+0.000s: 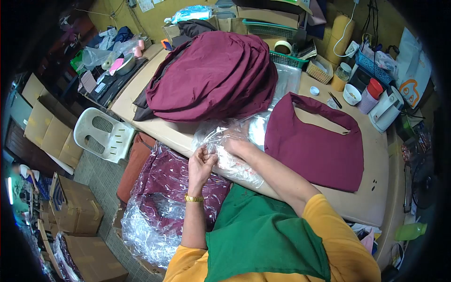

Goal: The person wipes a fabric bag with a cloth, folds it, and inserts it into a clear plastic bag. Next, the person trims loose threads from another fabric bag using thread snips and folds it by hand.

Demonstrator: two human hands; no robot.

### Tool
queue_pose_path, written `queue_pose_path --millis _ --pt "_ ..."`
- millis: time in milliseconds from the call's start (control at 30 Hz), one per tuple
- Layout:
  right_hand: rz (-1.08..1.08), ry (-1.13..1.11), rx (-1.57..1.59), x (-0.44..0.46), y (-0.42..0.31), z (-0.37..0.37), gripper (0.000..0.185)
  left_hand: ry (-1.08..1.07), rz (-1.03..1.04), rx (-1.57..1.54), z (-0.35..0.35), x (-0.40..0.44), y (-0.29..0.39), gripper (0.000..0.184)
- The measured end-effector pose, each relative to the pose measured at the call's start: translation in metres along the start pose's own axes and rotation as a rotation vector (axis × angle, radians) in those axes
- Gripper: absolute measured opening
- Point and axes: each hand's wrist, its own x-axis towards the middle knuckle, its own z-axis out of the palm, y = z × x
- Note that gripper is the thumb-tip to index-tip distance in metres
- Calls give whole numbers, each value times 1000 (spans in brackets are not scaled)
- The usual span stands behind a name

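My left hand (pixel 203 162) pinches the edge of a clear plastic bag (pixel 237 168) at the table's front edge. My right hand (pixel 235 144) reaches into or behind the same crinkled film, which blurs its fingers. To the right of my hands a maroon fabric bag (pixel 314 145) lies flat, its wide handle loop toward the back. Behind my hands rises a large pile of maroon fabric bags (pixel 213 77). Below my left hand, beside the table, are maroon items in clear plastic (pixel 164 197).
A white plastic chair (pixel 104 134) stands left of the table (pixel 371 202). Cardboard boxes (pixel 77 207) sit on the floor. Along the back right are a wicker basket (pixel 320 69), a white bowl (pixel 351 94) and a white kettle (pixel 386 108). A person (pixel 30 176) is far left.
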Motion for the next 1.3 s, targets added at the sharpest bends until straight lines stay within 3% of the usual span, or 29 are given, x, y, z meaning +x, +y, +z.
queue_pose_path --millis 67,167,267,367,400,500,567,633,700,767,833,867,900,933,967,1033,1067,1133,1167,1200,1233,1267,1300 --pt "-133 183 -8 -36 -14 7 49 26 26 60 -3 2 2 25" --pt "-200 232 123 -74 -30 31 50 -7 94 298 -10 3 -7 17" --pt "-161 218 11 -65 -5 19 47 32 3 163 -7 0 -10 15" --pt "-83 107 2 -65 -18 5 44 89 89 310 -9 -6 -4 17" --pt "-148 75 40 -76 -27 4 43 68 132 711 -11 -10 12 22" --pt "-146 51 92 -65 -19 9 41 21 167 724 -11 -20 20 28" --pt "-163 124 182 -55 -7 17 39 6 185 644 -19 -25 16 29" --pt "-199 -75 208 -40 -2 17 40 -85 66 460 -30 -36 39 26" --pt "-266 197 29 -55 1 0 42 -110 -51 29 -51 -52 60 20" --pt "-146 -179 310 -40 2 -6 46 63 -8 -89 -73 -73 88 12" --pt "-64 -146 261 -34 0 -1 46 250 91 -190 -109 -93 112 7" --pt "9 -120 211 -33 -1 0 48 544 180 -219 -159 -98 78 11" --pt "14 -115 213 -37 -3 -2 48 438 300 -234 -178 -114 111 25" --pt "-40 -59 226 -42 -4 -5 48 791 375 -452 -179 -119 135 23" --pt "-50 -27 217 -53 -9 -13 50 926 510 -546 -189 -128 156 24" --pt "-118 15 228 -63 -13 -15 52 761 902 139 -218 -152 157 27" --pt "-176 27 250 -65 -16 -11 54 1077 940 759 -201 -157 172 27" --pt "-435 -50 395 -100 -33 -34 60 1362 897 1402 -187 -153 146 27" --pt "-523 112 615 -105 -39 -19 61 996 925 1296 -154 -141 144 22" --pt "-571 -88 857 -114 -38 -24 62 424 805 930 -103 -124 149 18" --pt "-610 -297 1095 -126 -33 -30 63 -5 591 650 -54 -107 156 15" --pt "-615 -300 1087 -132 -24 -28 63 -268 495 529 -14 -98 151 15" --pt "-472 -420 1531 -141 -12 -23 54 -425 451 474 19 -95 140 17"
